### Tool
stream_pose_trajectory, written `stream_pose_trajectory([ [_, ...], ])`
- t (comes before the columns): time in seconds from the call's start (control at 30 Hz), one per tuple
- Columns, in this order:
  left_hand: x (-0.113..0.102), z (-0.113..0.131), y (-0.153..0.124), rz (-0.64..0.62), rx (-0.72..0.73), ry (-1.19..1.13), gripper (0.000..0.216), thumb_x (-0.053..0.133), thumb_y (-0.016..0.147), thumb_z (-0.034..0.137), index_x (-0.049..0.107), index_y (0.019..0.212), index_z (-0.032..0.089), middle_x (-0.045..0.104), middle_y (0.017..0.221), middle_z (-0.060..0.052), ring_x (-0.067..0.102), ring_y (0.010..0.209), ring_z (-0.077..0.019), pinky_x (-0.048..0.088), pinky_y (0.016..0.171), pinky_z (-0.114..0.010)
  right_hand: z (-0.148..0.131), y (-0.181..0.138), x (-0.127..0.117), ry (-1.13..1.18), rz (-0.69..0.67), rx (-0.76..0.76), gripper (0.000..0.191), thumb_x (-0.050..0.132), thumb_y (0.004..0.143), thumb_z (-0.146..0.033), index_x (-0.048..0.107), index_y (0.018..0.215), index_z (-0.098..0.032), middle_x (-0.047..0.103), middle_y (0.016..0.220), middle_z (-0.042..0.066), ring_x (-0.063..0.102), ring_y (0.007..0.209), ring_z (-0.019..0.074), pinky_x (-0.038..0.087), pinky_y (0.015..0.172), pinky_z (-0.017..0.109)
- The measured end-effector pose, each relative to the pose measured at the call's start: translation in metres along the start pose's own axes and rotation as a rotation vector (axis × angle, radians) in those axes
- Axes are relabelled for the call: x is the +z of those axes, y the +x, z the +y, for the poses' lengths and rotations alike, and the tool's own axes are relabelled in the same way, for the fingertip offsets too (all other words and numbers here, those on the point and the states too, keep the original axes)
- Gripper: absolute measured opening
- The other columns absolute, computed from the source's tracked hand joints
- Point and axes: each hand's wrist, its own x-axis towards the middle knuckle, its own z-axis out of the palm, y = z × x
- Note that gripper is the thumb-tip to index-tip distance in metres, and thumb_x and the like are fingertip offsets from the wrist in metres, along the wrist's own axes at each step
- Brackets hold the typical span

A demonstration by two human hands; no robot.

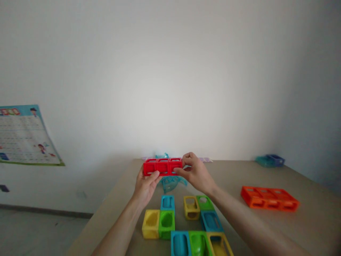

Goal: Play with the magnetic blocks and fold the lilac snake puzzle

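Above the table, a row of three joined red hollow cube blocks [162, 166] is held level between both hands. My left hand [147, 185] grips its left part from below, thumb on the front face. At the right end, my right hand [195, 171] pinches the last red cube between thumb and fingers. Below the hands lie joined hollow cubes: a yellow cube [151, 224] beside a green cube [167, 224], with a blue cube [167, 202] behind. Another group includes a yellow cube [191, 207], a blue cube [211, 221] and a green cube [205, 203].
An orange three-cube row [269, 198] lies on the table [234, 174] at right. Translucent teal pieces [170, 183] sit behind the red row. A dark blue piece [275, 160] is at the far right corner. A poster [23, 138] hangs on the wall at left.
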Motion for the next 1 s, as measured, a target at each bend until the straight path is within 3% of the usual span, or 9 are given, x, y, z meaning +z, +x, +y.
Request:
stream_pose_trajectory([
  [0.13, -0.004, -0.001, 0.001, 0.003, -0.070, -0.029, 0.028, 0.072, 0.076, 0.026, 0.062, 0.101, 0.018, 0.074, 0.094, -0.007, 0.070, 0.086, -0.0221, 0.056, 0.083, -0.041, 0.008, -0.005, 0.001, -0.028, -0.011, -0.328, 0.015, 0.065, 0.081, -0.020, 0.054, 0.070, -0.017, 0.044, 0.107, 0.009, 0.057, 0.088, 0.0176, 0.050, 0.081, 0.034],
  [0.27, -0.006, -0.004, 0.001, -0.002, -0.076, -0.023, 0.031, 0.071, 0.076, 0.023, 0.060, 0.105, 0.019, 0.074, 0.097, -0.007, 0.070, 0.086, -0.0220, 0.058, 0.078, -0.038, 0.006, -0.011, 0.001, -0.062, -0.020, -0.513, 0.007, 0.058, 0.084, -0.015, 0.055, 0.079, -0.018, 0.043, 0.113, 0.012, 0.053, 0.103, 0.0216, 0.047, 0.090, 0.038],
  [0.4, -0.004, -0.006, 0.001, -0.015, -0.095, -0.018, 0.034, 0.070, 0.077, 0.022, 0.060, 0.109, 0.019, 0.074, 0.094, -0.006, 0.071, 0.080, -0.0203, 0.059, 0.075, -0.036, -0.003, -0.014, 0.000, -0.119, -0.113, -0.512, 0.007, 0.051, 0.087, -0.013, 0.054, 0.085, -0.019, 0.049, 0.117, 0.014, 0.053, 0.106, 0.0218, 0.048, 0.089, 0.037],
  [0.57, -0.003, -0.003, -0.001, -0.066, -0.099, -0.013, 0.033, 0.070, 0.077, 0.023, 0.060, 0.109, 0.019, 0.073, 0.101, -0.008, 0.070, 0.089, -0.0237, 0.056, 0.082, -0.042, -0.002, -0.011, -0.002, -0.094, -0.088, -0.497, 0.009, 0.052, 0.085, -0.011, 0.054, 0.084, -0.019, 0.055, 0.117, 0.014, 0.055, 0.107, 0.0214, 0.048, 0.090, 0.037],
  [0.67, -0.003, -0.003, -0.001, -0.065, -0.090, 0.013, 0.031, 0.071, 0.075, 0.022, 0.061, 0.104, 0.018, 0.073, 0.100, -0.008, 0.069, 0.091, -0.0242, 0.055, 0.084, -0.043, 0.004, -0.008, 0.000, -0.057, -0.078, -0.414, 0.009, 0.055, 0.083, -0.010, 0.055, 0.084, -0.019, 0.056, 0.118, 0.013, 0.055, 0.109, 0.0217, 0.046, 0.093, 0.038],
  [0.73, -0.002, -0.003, -0.001, -0.038, -0.050, 0.028, 0.034, 0.074, 0.072, 0.021, 0.060, 0.103, 0.019, 0.073, 0.098, -0.006, 0.069, 0.091, -0.0232, 0.055, 0.085, -0.043, 0.006, -0.006, 0.004, 0.056, -0.033, -0.245, 0.011, 0.060, 0.078, -0.012, 0.054, 0.084, -0.019, 0.057, 0.116, 0.011, 0.057, 0.106, 0.0218, 0.046, 0.092, 0.039],
  [0.87, 0.002, -0.004, -0.002, 0.022, 0.037, 0.072, 0.044, 0.078, 0.066, 0.017, 0.056, 0.103, 0.024, 0.071, 0.100, -0.002, 0.068, 0.091, -0.0201, 0.054, 0.085, -0.041, 0.007, -0.004, 0.006, 0.580, -0.127, 0.161, 0.055, 0.069, 0.068, -0.019, 0.042, 0.116, -0.024, 0.059, 0.113, 0.009, 0.065, 0.085, 0.0182, 0.053, 0.070, 0.033],
  [0.93, 0.004, -0.004, -0.004, 0.028, 0.078, 0.114, 0.053, 0.078, 0.066, 0.016, 0.051, 0.110, 0.028, 0.070, 0.101, -0.001, 0.068, 0.091, -0.0192, 0.056, 0.082, -0.038, 0.006, -0.003, 0.004, 0.748, -0.262, 0.204, 0.082, 0.073, 0.066, -0.021, 0.027, 0.133, -0.027, 0.062, 0.110, 0.007, 0.065, 0.081, 0.0167, 0.052, 0.070, 0.031],
  [1.0, 0.005, -0.004, -0.006, 0.033, 0.103, 0.176, 0.065, 0.077, 0.066, 0.015, 0.044, 0.119, 0.032, 0.068, 0.103, -0.001, 0.068, 0.089, -0.0194, 0.057, 0.077, -0.036, 0.007, -0.002, 0.004, 0.757, -0.307, 0.178, 0.085, 0.078, 0.064, -0.024, 0.032, 0.136, -0.024, 0.065, 0.100, 0.004, 0.063, 0.081, 0.0162, 0.051, 0.073, 0.031],
])
